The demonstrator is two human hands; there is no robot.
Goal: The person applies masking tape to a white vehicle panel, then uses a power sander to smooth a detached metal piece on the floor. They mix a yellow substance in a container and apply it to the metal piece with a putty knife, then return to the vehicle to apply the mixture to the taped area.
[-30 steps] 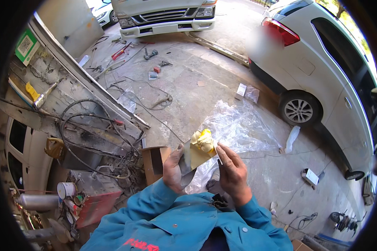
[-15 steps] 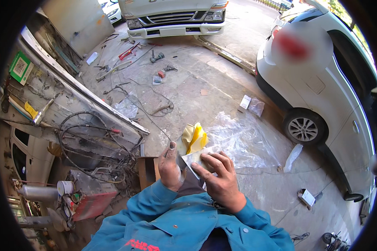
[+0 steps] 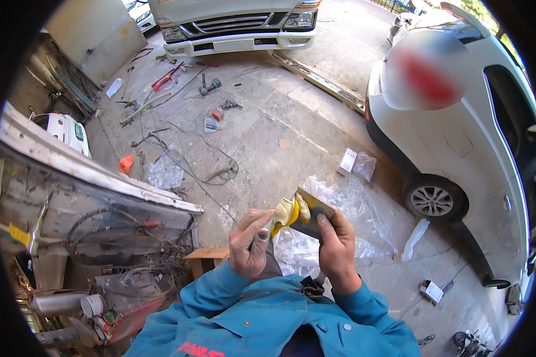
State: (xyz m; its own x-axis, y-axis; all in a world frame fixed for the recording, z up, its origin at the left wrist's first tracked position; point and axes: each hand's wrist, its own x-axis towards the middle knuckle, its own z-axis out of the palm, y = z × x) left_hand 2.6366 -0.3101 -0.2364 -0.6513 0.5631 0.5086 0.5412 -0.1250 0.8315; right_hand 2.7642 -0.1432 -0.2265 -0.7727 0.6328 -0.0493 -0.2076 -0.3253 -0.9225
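My left hand (image 3: 250, 244) is closed on a thin plate (image 3: 268, 228), seen nearly edge-on and partly covered by the fingers. Cream and yellow putty (image 3: 287, 213) lies in a thick lump between the two hands. In my right hand (image 3: 337, 247) is a flat, dark scraper (image 3: 313, 215), tilted, with the thumb pressed on its face. The scraper's left edge touches the putty, and some cream putty clings there. Below the hands lies a clear plastic sheet (image 3: 363, 229) on the floor.
A white car (image 3: 441, 137) stands at the right, a white truck (image 3: 238, 27) ahead. A long pale panel (image 3: 95, 160) runs along the left, near a cardboard box (image 3: 205, 254). Tools, cables and a red clamp-like tool (image 3: 167, 77) litter the concrete floor.
My right hand has moved right and turned the scraper, so its dark face shows. My left hand has rotated, bringing its plate edge-on. The putty has shifted slightly right and down. The view has swung.
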